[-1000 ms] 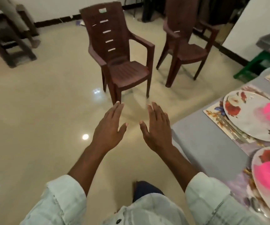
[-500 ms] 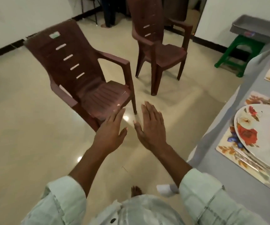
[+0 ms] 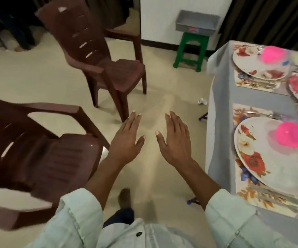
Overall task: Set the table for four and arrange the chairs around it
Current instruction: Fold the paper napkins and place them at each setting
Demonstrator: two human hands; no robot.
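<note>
Two brown plastic armchairs stand on the beige floor: the near chair (image 3: 42,158) at the left, close to my left arm, and the far chair (image 3: 109,68) behind it. My left hand (image 3: 126,140) and my right hand (image 3: 175,140) are held out over the floor, fingers straight, holding nothing. The table (image 3: 219,108) with a grey cloth is at the right. It bears floral placemats, a near floral plate (image 3: 262,169) with a pink bowl (image 3: 293,135), a far plate (image 3: 248,65) with another pink bowl (image 3: 273,52), and cutlery beside them.
A green stool (image 3: 189,49) with a grey tray (image 3: 196,24) on it stands by the white wall behind the table. A crumpled bit of paper (image 3: 202,101) lies on the floor near the table. Dark curtains hang at the back right.
My view has swung right and I have moved forward: both chairs shifted left and nearer, and more of the table came into sight. My hands stayed open and spread slightly apart.
</note>
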